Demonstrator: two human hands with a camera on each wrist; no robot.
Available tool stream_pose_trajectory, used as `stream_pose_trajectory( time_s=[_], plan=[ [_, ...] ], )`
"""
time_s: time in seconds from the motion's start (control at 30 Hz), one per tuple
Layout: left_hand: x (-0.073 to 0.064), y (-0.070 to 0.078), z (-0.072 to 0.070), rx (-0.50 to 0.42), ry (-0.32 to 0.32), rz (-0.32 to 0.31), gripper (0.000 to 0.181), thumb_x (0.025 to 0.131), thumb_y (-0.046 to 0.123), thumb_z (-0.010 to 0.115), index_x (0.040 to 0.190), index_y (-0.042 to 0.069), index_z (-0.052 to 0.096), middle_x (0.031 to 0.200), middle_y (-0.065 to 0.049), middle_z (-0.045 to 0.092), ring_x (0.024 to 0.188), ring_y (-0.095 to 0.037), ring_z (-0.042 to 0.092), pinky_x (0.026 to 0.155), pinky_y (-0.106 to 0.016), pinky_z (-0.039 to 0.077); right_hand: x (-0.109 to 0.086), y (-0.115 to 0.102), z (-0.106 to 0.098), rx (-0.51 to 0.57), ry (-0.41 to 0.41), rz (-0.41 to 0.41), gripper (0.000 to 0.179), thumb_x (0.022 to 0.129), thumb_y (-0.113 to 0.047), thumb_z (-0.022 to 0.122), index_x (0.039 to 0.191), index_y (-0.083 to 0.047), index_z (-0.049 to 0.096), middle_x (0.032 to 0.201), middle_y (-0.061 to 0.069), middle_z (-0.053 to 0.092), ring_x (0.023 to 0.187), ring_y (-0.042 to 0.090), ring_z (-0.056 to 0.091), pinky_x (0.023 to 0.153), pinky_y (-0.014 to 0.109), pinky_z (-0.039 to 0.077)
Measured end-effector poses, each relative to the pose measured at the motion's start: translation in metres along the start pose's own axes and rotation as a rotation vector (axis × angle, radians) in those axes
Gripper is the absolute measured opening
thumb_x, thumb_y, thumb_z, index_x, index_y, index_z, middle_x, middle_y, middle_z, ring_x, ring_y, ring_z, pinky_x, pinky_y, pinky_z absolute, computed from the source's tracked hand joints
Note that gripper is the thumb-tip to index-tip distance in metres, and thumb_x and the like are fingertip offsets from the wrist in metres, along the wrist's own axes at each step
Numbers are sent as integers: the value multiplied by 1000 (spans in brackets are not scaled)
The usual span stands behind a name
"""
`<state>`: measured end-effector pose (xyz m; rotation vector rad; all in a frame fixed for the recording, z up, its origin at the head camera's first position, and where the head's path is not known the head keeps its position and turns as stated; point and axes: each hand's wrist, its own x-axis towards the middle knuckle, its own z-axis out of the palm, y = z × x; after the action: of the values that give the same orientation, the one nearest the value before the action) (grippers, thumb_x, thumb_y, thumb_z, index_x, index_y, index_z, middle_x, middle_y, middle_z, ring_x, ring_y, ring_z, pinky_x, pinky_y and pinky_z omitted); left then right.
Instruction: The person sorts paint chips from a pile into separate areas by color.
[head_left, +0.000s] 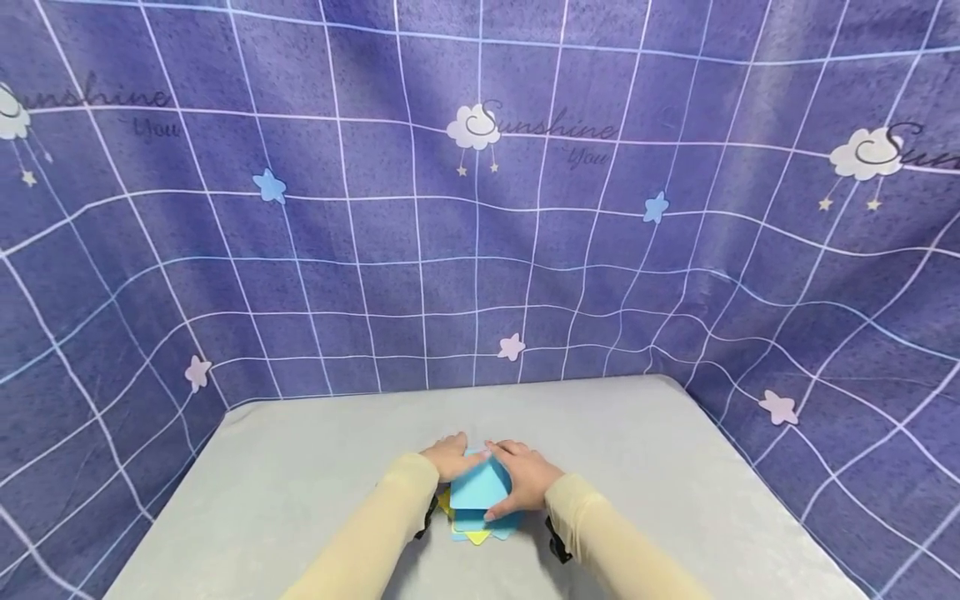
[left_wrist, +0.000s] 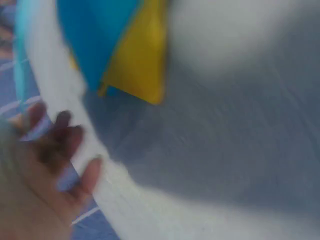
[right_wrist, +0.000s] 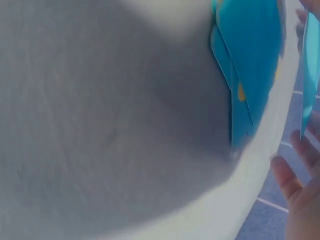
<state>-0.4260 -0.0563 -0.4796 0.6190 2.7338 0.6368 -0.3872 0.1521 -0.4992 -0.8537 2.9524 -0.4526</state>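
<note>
A light-blue square card (head_left: pixel 478 487) is held up off the table between both hands. My left hand (head_left: pixel 450 458) holds its far left edge, thumb lying across the top. At the right edge, my right hand (head_left: pixel 527 477) grips it with fingers at the far corner and thumb toward the near corner. Both wrist views catch the raised card edge-on beside the fingers. Beneath it lies a loose pile of blue cards (head_left: pixel 472 521) and yellow cards (head_left: pixel 477 537), overlapping at odd angles. A yellow card (left_wrist: pixel 142 60) sticks out of the pile in the left wrist view.
The pile lies on a pale cloth-covered table (head_left: pixel 315 467). A purple-blue curtain (head_left: pixel 375 250) with grid lines, stars and clouds hangs behind and along both sides. Dark straps (head_left: pixel 558 542) show at the wrists.
</note>
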Motion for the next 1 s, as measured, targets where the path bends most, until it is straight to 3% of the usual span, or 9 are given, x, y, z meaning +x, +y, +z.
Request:
stream_pose_trajectory(
  time_s=[0.1, 0.2, 0.4, 0.6, 0.8, 1.0],
  plan=[
    [4, 5, 7, 131, 13, 108, 99, 87, 74, 63, 148, -2, 47, 144, -19, 53, 133, -37, 48, 108, -56, 40, -9, 9, -6, 0, 10, 21, 116, 73, -61, 88, 160, -4, 35, 151, 15, 47, 136, 35, 47, 109, 51, 42],
    [7, 12, 11, 258, 5, 191, 113, 73, 76, 76, 154, 4, 43, 150, -13, 49, 138, -33, 45, 109, -56, 39, -19, 20, -13, 5, 23, 48, 115, 73, -56, 90, 159, -3, 37, 151, 17, 48, 135, 37, 49, 107, 52, 44],
    [14, 27, 20, 457, 38, 282, 119, 63, 73, 85, 154, 9, 44, 146, -4, 50, 133, -24, 46, 110, -48, 40, -35, 36, -22, 25, 27, 72, 114, 72, -56, 90, 159, -3, 37, 151, 18, 47, 135, 38, 49, 106, 53, 45],
    [24, 37, 28, 466, 62, 316, 117, 63, 76, 83, 151, 9, 47, 140, -5, 52, 126, -23, 49, 107, -47, 42, -48, 52, -25, 34, -19, 127, 115, 72, -54, 91, 158, -1, 36, 156, 18, 43, 140, 39, 44, 110, 54, 41],
    [30, 51, 40, 454, 29, 263, 117, 64, 73, 85, 152, 7, 46, 145, -8, 52, 133, -26, 47, 110, -49, 40, -61, 66, -26, 10, -31, 135, 112, 74, -56, 89, 155, 3, 40, 155, 17, 44, 140, 39, 44, 110, 53, 41],
    [41, 78, 62, 458, -17, 249, 112, 67, 77, 81, 152, 10, 49, 148, -8, 52, 137, -24, 47, 112, -48, 38, -83, 83, -28, 5, -59, 257, 107, 70, -50, 94, 150, 3, 48, 151, 18, 49, 137, 40, 48, 107, 57, 42]
  ],
)
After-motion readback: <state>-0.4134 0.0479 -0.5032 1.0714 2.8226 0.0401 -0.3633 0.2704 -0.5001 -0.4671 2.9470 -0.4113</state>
